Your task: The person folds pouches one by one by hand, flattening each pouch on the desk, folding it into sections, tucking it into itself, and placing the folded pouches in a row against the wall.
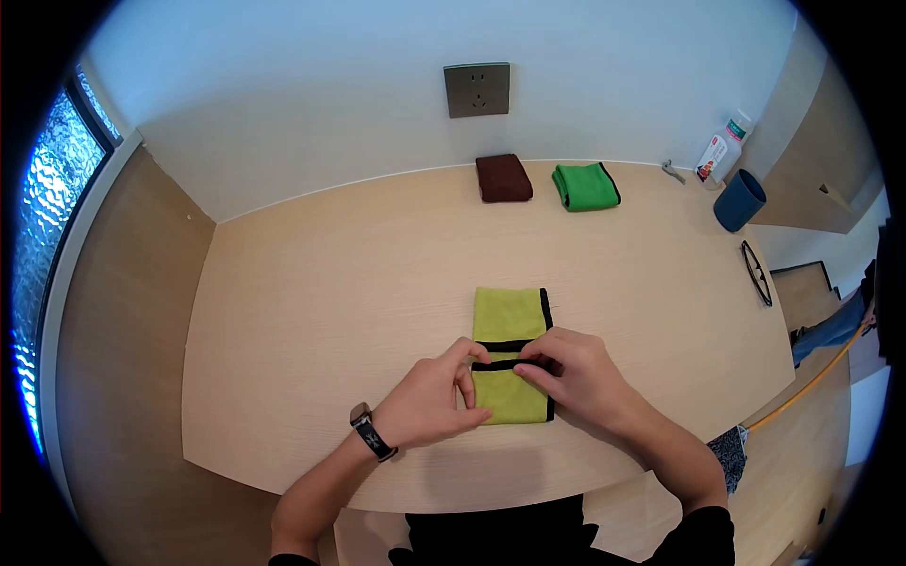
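A yellow-green cloth (511, 404) with black edging lies on the table in front of me, its two ends folded inward so the black hems run close together across the middle. My left hand (429, 396) is at its left side, the index finger at the hems and the thumb at the lower left part, gripping the near flap between them. With thumb and index finger, my right hand (580, 373) pinches the black hem of the near flap toward its right end. A dark band is on my left wrist.
A folded brown cloth (504, 178) and a folded green cloth (587, 188) lie by the wall. At the right are a bottle (722, 151), a blue cup (739, 201) and eyeglasses (756, 274). Beyond the table's right edge, a person in jeans (830, 333) holds an orange pole (807, 389).
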Available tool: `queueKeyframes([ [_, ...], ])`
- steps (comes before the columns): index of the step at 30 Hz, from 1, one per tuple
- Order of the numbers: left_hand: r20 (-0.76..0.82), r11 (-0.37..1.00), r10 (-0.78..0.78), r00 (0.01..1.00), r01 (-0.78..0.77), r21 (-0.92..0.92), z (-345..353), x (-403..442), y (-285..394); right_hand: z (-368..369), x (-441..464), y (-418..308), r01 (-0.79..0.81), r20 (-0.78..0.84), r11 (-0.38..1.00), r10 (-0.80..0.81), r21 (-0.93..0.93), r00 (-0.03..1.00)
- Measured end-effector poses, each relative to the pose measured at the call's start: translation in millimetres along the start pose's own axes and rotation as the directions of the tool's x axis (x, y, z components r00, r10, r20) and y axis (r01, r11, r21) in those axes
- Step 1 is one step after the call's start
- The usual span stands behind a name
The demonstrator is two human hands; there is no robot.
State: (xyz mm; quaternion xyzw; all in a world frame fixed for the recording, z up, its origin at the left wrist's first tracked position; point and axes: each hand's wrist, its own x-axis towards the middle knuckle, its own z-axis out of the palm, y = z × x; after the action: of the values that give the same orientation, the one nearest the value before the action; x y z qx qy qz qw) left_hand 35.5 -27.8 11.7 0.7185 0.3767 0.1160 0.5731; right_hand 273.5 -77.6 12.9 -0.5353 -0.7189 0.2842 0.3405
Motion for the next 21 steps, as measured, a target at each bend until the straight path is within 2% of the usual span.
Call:
queueKeyframes([
  [2,-0.041,0.994,0.061,0.997,-0.057,0.092,2.4,-0.4,1.6,0.2,-0.3,0.0,0.021,-0.009,0.999,-0.022,-0.031,1.000],
  [5,-0.095,0.991,0.045,0.994,-0.033,0.131,3.8,-0.7,5.5,0.6,-0.1,-1.6,0.045,-0.019,0.997,-0.047,-0.056,0.999],
  [9,-0.118,0.998,0.015,0.993,-0.007,0.060,2.6,-0.3,5.9,-0.4,-0.2,-3.0,0.043,-0.022,0.997,-0.045,-0.061,0.999],
  [12,-0.144,0.996,0.062,0.988,-0.054,0.065,3.5,0.1,4.4,-0.6,-0.1,-2.0,0.054,-0.030,0.996,-0.056,-0.073,0.998],
  [17,-0.137,0.970,0.101,0.985,-0.067,0.232,6.1,1.5,0.1,-0.1,0.5,-1.8,0.069,-0.019,0.993,-0.071,-0.099,0.997],
  [21,-0.147,0.959,0.129,0.981,-0.085,0.271,6.8,0.4,0.2,-0.2,0.4,-2.3,0.063,-0.012,0.992,-0.065,-0.109,0.998],
])
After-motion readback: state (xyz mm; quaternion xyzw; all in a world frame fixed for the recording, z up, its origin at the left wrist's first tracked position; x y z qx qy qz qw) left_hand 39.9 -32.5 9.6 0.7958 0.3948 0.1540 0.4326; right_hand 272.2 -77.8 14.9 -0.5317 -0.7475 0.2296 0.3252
